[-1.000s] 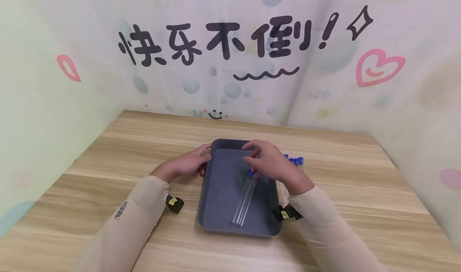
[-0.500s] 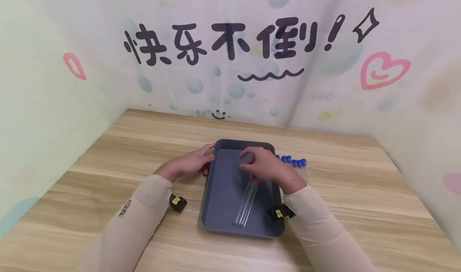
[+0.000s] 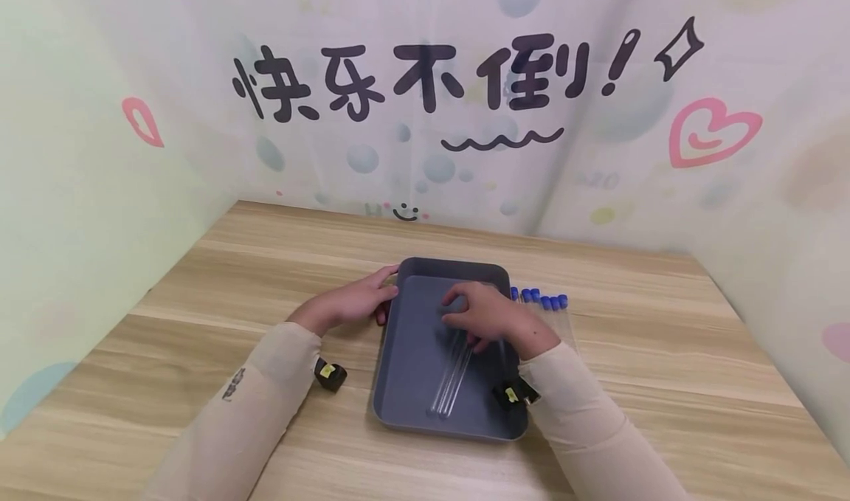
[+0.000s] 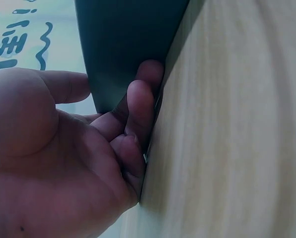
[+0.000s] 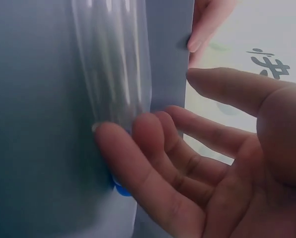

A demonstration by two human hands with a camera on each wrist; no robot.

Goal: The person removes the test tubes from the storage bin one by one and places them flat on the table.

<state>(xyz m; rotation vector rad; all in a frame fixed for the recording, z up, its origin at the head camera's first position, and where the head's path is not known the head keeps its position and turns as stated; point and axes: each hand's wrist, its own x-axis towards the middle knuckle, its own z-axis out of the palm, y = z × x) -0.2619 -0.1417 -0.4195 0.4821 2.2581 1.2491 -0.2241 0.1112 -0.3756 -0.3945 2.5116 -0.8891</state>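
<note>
A grey tray [image 3: 415, 353] lies on the table, its long side pointing away from me. At its left side, my left hand [image 3: 348, 304] holds it, the thumb at the rim and the other fingers curled against the outer wall, as the left wrist view shows. Clear test tubes [image 3: 451, 379] lie side by side in the tray, rounded ends towards me. My right hand [image 3: 488, 313] is over their capped ends. In the right wrist view its loosely bent fingers touch the tubes [image 5: 113, 64] near a blue cap [image 5: 123, 190], with the thumb apart. The hand hides most of the caps.
Several more blue-capped test tubes [image 3: 551, 303] lie on the wooden table [image 3: 664, 353] just right of the tray, partly behind my right arm. A printed cloth backdrop [image 3: 372, 169] closes off the back and the sides of the table.
My right hand has come down and slightly towards me over the tubes' capped ends, hiding the caps that showed before. The left hand stays at the tray. The head view has shifted slightly.
</note>
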